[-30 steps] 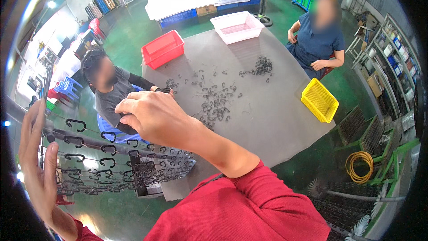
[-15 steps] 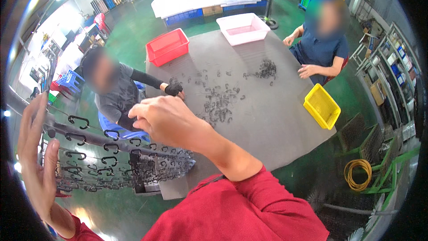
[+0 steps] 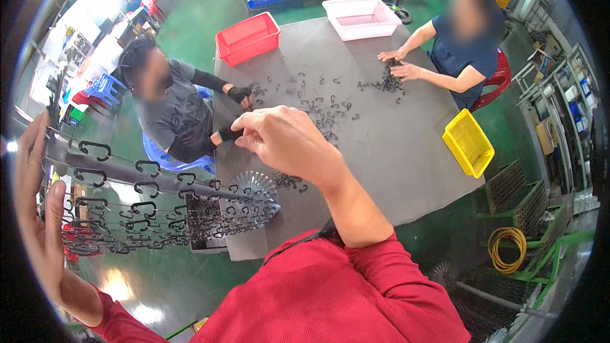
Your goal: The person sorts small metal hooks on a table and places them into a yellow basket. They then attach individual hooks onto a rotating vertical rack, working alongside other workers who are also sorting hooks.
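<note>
My left hand (image 3: 41, 209) is raised at the far left edge, its fingers stretched upward and the thumb apart. It is beside the near end of a rack with a thick grey pole (image 3: 143, 178). Rows of black carabiner-shaped clips (image 3: 146, 188) hang from the rack's thin wires. Over the table, my right hand (image 3: 289, 143) points left with its fingers curled and the thumb close to the index finger. Anything between those fingertips is hidden against a co-worker's dark glove. Loose black clips (image 3: 324, 111) lie scattered on the grey table (image 3: 394, 171) beyond my right hand.
Two co-workers sit at the table: one at left with black gloves (image 3: 240, 94), one at right with hands (image 3: 403, 67) on a clip pile. Red (image 3: 248, 38), pink (image 3: 362, 19) and yellow (image 3: 469, 143) baskets line its edges. A spiky disc (image 3: 254, 184) ends the rack's pole.
My right hand has moved right and slightly up, away from the rack. My left hand has shifted slightly left. The right co-worker now reaches into the clip pile; the left co-worker's hands are both on the table.
</note>
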`<control>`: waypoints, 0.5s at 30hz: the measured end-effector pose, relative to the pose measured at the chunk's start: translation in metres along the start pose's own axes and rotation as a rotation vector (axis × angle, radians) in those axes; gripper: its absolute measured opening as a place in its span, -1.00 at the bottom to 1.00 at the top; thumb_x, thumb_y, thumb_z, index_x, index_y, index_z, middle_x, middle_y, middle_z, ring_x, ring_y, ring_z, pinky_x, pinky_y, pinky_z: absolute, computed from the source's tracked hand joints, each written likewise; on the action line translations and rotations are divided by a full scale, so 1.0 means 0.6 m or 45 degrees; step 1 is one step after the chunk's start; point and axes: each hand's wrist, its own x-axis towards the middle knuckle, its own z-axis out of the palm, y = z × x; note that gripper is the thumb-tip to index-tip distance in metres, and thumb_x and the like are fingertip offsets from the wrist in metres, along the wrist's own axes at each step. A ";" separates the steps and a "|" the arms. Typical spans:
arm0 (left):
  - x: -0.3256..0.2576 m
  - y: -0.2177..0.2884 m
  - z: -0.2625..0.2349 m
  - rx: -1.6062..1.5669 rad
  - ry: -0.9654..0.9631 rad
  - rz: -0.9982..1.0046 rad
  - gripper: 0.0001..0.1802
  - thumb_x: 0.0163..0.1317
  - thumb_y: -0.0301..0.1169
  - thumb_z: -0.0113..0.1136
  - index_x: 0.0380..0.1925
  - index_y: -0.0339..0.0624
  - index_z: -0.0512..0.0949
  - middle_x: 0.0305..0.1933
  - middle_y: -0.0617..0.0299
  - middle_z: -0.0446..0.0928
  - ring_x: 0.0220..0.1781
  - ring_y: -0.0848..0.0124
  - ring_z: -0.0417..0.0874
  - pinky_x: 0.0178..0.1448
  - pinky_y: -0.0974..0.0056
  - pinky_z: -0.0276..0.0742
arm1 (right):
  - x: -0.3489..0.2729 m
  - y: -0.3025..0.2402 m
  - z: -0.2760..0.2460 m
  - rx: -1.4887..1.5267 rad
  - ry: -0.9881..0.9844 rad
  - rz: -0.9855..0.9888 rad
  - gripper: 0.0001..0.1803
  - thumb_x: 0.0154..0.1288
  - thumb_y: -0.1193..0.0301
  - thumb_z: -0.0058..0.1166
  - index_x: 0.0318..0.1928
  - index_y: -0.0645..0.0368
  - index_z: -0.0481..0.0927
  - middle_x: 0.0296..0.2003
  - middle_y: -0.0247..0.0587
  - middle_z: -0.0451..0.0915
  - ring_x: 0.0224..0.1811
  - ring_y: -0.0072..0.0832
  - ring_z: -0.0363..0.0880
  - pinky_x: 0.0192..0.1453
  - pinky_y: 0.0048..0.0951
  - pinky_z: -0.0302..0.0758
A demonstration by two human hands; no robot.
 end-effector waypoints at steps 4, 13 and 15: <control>0.007 0.005 -0.003 0.043 -0.057 -0.017 -0.48 0.21 -0.52 -0.13 0.22 -0.35 0.23 0.31 -0.02 0.21 0.37 0.21 0.15 0.41 0.20 -0.06 | -0.001 0.007 0.000 0.010 -0.015 -0.002 -0.78 0.08 0.39 0.14 -0.24 0.19 0.60 -0.46 -0.11 0.61 -0.35 -0.20 0.59 -0.25 -0.31 0.47; 0.011 -0.001 -0.007 -0.032 -0.045 0.013 -0.50 0.21 -0.38 -0.11 0.16 -0.35 0.30 0.27 -0.06 0.23 0.33 0.14 0.20 0.37 0.13 0.02 | 0.012 0.025 0.022 -0.031 -0.208 -0.012 -0.77 0.09 0.36 0.12 -0.24 0.20 0.59 -0.44 -0.11 0.62 -0.33 -0.18 0.59 -0.23 -0.29 0.47; 0.009 -0.006 -0.001 0.000 -0.043 0.028 -0.50 0.22 -0.38 -0.12 0.16 -0.35 0.30 0.27 -0.07 0.22 0.33 0.13 0.20 0.38 0.12 0.02 | 0.012 0.030 0.027 -0.015 -0.243 0.001 -0.76 0.09 0.36 0.12 -0.22 0.20 0.59 -0.42 -0.09 0.62 -0.31 -0.18 0.58 -0.22 -0.28 0.47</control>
